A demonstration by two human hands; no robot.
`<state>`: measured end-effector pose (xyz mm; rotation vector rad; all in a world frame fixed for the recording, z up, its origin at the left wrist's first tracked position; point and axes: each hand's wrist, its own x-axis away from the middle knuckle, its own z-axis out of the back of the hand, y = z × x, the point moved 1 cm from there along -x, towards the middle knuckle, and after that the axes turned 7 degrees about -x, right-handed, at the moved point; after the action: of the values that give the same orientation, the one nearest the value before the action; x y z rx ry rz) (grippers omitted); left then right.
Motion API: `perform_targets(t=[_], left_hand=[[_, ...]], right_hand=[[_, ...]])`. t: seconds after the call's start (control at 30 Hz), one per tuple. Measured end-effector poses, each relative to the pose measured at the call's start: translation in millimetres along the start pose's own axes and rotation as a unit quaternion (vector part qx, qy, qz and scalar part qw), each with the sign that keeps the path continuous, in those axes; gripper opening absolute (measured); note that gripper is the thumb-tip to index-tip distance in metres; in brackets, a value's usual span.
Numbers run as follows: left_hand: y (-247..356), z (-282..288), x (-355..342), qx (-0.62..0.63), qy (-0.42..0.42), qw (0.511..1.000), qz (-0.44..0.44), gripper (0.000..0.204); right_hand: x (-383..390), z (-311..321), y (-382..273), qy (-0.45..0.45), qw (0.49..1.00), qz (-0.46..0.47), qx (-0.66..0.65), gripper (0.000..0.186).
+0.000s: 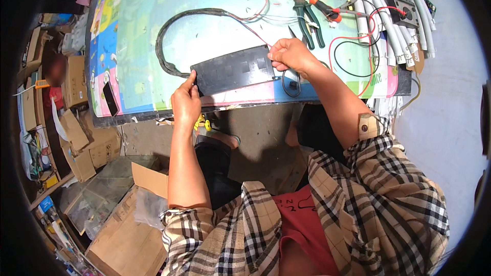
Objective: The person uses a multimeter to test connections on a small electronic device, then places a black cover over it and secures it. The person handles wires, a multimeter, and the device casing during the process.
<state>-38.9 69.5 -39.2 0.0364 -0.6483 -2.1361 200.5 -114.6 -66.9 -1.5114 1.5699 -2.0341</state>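
A flat black rectangular case (pixel 232 70) lies near the table's front edge, slightly tilted in view. My left hand (pixel 186 103) grips its left end, fingers at the corner where a thick black sleeved cable (pixel 162 41) meets it. At the opposite end, my right hand (pixel 292 56) is closed with thumb and fingertips pinched on the case's upper right corner. Thin coloured wires (pixel 248 29) run from the sleeved cable toward that corner, and the right fingers hide where they end. Just beyond my right hand lie green-handled pliers (pixel 302 13) and a thin black looped cable (pixel 291 89).
An orange-and-black screwdriver (pixel 326 9) lies beside the pliers. White tubes (pixel 360 0) and an analog multimeter (pixel 399 0) with red and black leads occupy the right side. A phone (pixel 110 98) rests at the left front edge. Cardboard boxes (pixel 97 145) stand on the left.
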Motion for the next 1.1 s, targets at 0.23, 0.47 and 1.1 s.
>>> perform_targets(t=[0.23, 0.47, 1.1], left_hand=[[18, 12, 0, -0.042, -0.035, 0.997, 0.048, 0.038], [20, 16, 4, -0.033, -0.036, 0.998, 0.024, 0.041], [-8, 4, -4, 0.060, -0.016, 0.991, 0.120, 0.026]], right_hand=[[-1, -1, 0, 0.001, 1.000, -0.015, -0.001, 0.010], [0, 2, -5, 0.010, 1.000, 0.018, 0.022, 0.008], [7, -1, -11, 0.004, 0.993, 0.050, 0.106, 0.012]])
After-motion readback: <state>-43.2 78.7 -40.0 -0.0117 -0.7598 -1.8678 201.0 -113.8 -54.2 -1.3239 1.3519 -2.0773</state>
